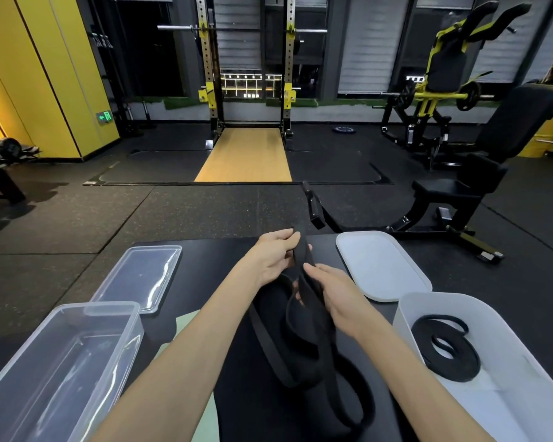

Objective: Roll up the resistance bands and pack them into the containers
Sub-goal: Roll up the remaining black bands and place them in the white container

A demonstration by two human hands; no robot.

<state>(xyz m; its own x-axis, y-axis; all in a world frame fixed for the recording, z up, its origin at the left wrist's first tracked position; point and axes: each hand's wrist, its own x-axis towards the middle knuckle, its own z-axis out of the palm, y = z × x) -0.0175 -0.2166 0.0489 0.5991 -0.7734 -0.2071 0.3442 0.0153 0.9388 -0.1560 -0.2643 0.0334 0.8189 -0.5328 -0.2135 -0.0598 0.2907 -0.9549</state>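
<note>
Head view: left hand [273,255], right hand [331,291] hold black band [297,333]; sign [104,117] illegible.

A dark rubber floor [186,212] is seen beneath a power rack [208,59] and wooden platform [245,157], flanked by a yellow wall [51,74], shuttered windows [367,43] and a black seated machine [492,148].

One view only: head-worn, wide-angle, facing forward and down. Close below the lens: counter [237,378], with left hand [275,256] and right hand [336,295] holding the resistance band [300,339] at centre. Far: gym floor [173,212], power rack [246,74]. Frame edges seemingly bowed.
</note>
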